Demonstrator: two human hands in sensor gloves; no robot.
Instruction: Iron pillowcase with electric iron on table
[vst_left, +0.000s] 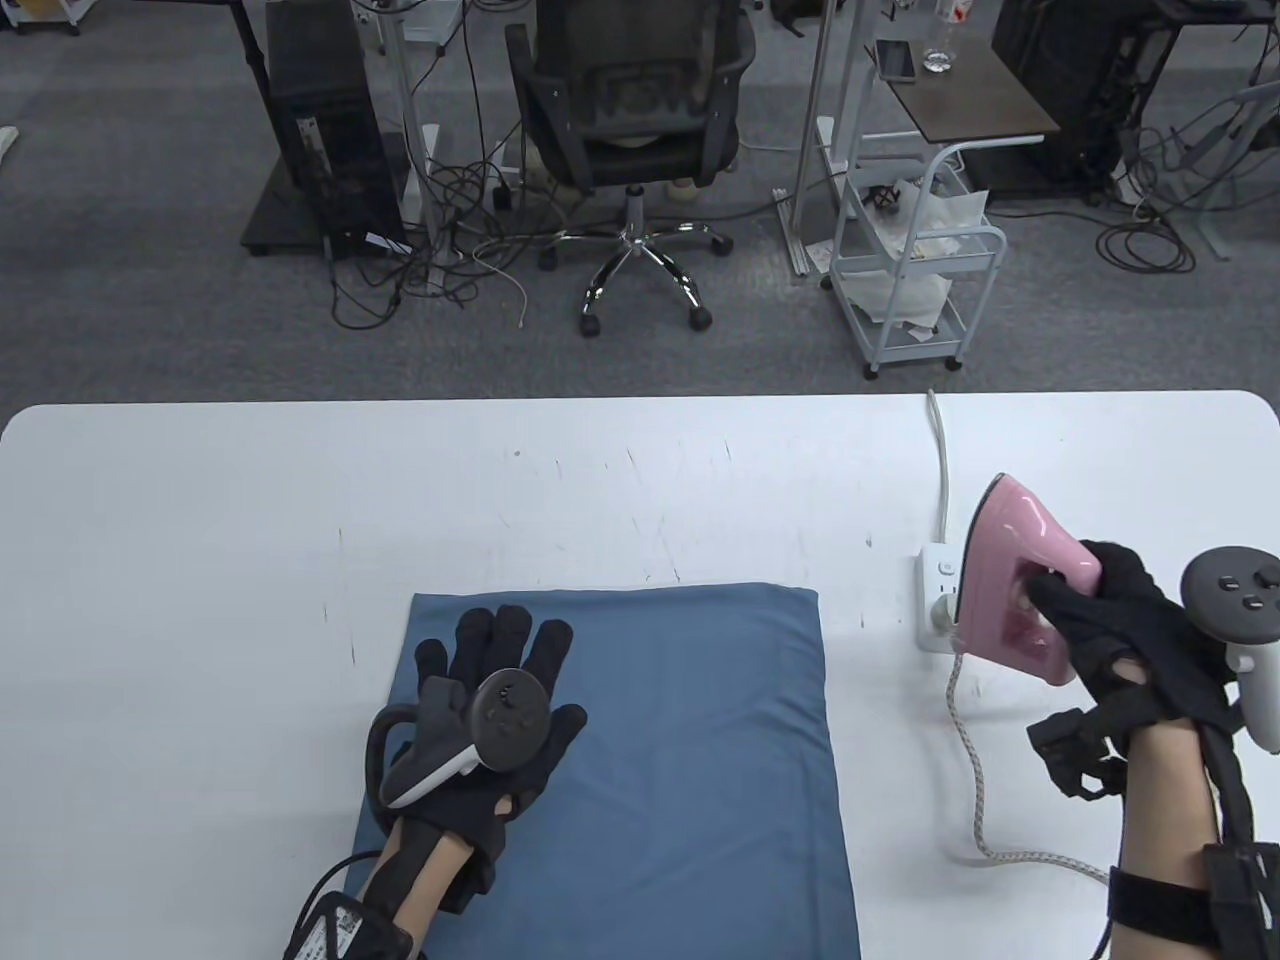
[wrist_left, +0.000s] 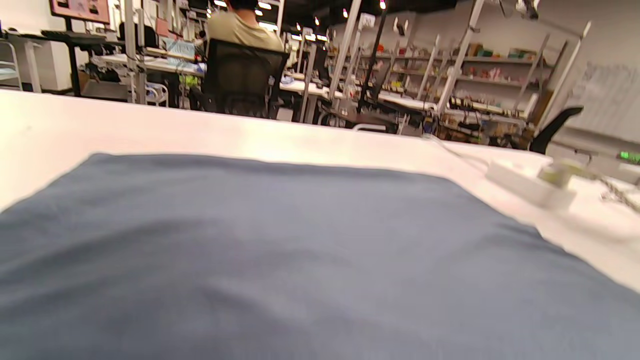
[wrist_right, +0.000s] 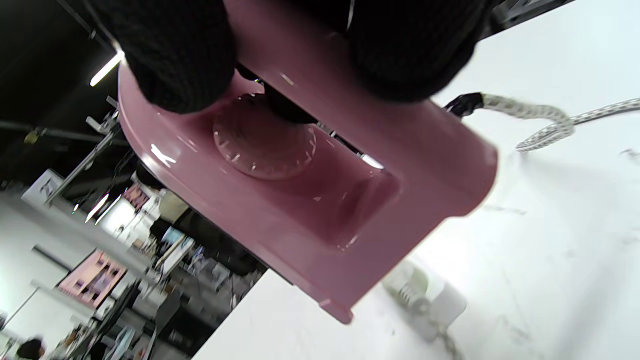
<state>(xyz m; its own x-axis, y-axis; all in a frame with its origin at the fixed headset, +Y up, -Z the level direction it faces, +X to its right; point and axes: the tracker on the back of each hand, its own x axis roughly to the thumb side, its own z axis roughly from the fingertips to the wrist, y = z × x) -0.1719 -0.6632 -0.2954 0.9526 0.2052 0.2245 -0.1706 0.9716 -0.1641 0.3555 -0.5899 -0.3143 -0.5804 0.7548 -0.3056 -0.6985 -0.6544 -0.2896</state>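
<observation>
1. My left hand (vst_left: 490, 700) lies flat on the pillowcase (vst_left: 640, 770), fingers spread apart and pressing on its left half; I judge this is to pin the cloth so that it does not slide under the iron
2. The pillowcase is spread on the table (vst_left: 300, 500) near the front edge, left of centre; in the left wrist view its blue cloth (wrist_left: 280, 260) fills the foreground and looks mostly smooth
3. My right hand (vst_left: 1120, 640) grips the iron (vst_left: 1020, 590) by the handle, fingers wrapped and clamped around it; the right wrist view shows the gloved fingers (wrist_right: 175, 55) over the pink body (wrist_right: 310, 200) with its dial
4. The iron is off to the right of the pillowcase, well apart from it, beside the power strip (vst_left: 938, 595); whether it is lifted or resting I cannot tell
5. The cord (vst_left: 975, 790) trails toward me across the table, slack, which should leave room to carry the iron left
6. Ironing looks not yet begun: next the iron should go over to the bare right half, away from my left fingers
</observation>
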